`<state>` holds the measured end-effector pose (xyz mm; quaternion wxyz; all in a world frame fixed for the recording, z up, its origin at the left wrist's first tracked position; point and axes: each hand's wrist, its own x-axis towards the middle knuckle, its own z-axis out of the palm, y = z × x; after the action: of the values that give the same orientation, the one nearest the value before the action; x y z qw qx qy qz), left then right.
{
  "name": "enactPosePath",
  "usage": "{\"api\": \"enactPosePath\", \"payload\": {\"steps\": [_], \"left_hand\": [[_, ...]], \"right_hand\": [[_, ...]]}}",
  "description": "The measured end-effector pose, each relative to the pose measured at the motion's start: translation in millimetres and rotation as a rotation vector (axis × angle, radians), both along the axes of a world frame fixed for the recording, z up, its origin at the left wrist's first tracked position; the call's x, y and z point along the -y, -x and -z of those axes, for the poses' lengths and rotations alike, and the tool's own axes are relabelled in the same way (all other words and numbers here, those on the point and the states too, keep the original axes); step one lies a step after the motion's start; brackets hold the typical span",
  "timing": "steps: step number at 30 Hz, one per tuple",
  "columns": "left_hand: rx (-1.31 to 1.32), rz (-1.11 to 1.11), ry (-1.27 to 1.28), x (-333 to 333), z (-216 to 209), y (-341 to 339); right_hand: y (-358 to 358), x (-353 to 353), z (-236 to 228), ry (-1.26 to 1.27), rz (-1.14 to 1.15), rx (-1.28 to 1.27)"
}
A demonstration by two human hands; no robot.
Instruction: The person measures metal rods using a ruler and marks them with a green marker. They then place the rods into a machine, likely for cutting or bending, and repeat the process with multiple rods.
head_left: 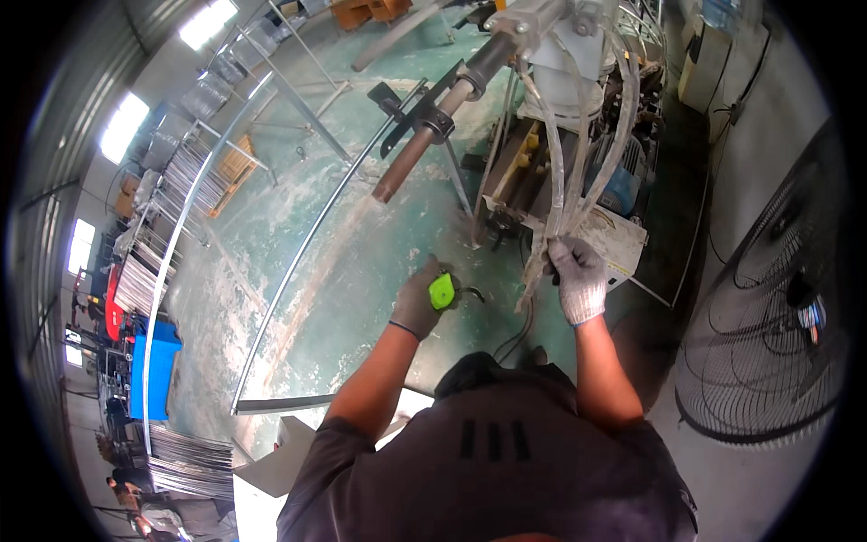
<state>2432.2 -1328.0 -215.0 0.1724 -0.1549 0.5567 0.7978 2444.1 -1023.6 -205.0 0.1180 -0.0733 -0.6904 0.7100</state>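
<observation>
In my left hand (pixel 412 309), gloved in grey, a bright green tape measure (pixel 442 292) is gripped, its green face turned toward me. A dark curved piece, perhaps a strap, sticks out beside it. My right hand (pixel 582 278), in a pale glove, has its thumb and fingers closed on the lower part of cloudy, plastic-wrapped hoses (pixel 557 194). They hang from the machine head (pixel 533 23) above. Ragged wrapping (pixel 533 278) hangs just below that grip. The glove hides part of the hold.
A brown pipe (pixel 403 170) juts from the machine over the green floor. A long metal rod (pixel 310 237) curves down on the left. Machinery with a motor (pixel 617 185) stands ahead on the right, and a large caged fan (pixel 768 334) stands at the right. A blue bin (pixel 163 370) sits far left.
</observation>
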Motion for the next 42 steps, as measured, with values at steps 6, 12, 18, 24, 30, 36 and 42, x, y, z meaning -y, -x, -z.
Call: {"api": "enactPosePath", "payload": {"steps": [6,12,18,24,30,36,42], "left_hand": [[-0.062,-0.035,-0.142,19.7,-47.2,87.6],[-0.382,0.169,0.100,24.3,-87.3,172.9],[-0.135,0.387,-0.152,41.8,-87.1,231.2],[-0.591,0.557,0.469,70.1,-95.7,241.5],[-0.902,0.628,0.596,52.4,-104.2,246.6],[-0.094,0.615,-0.372,23.6,-108.7,251.7],[-0.193,0.693,-0.389,11.3,-99.8,256.3]], "right_hand": [[69.7,15.6,-108.0,-0.296,-0.036,-0.205],[111.2,54.4,-177.3,-0.456,-0.047,-0.319],[138.9,99.5,-191.6,-0.620,0.047,-0.312],[153.2,114.3,-188.6,-0.797,0.146,-0.316],[156.2,114.6,-201.5,-0.926,0.097,-0.261],[157.3,125.0,-217.6,-1.190,0.084,-0.021],[157.6,154.1,-228.9,-1.444,0.127,0.090]]}}
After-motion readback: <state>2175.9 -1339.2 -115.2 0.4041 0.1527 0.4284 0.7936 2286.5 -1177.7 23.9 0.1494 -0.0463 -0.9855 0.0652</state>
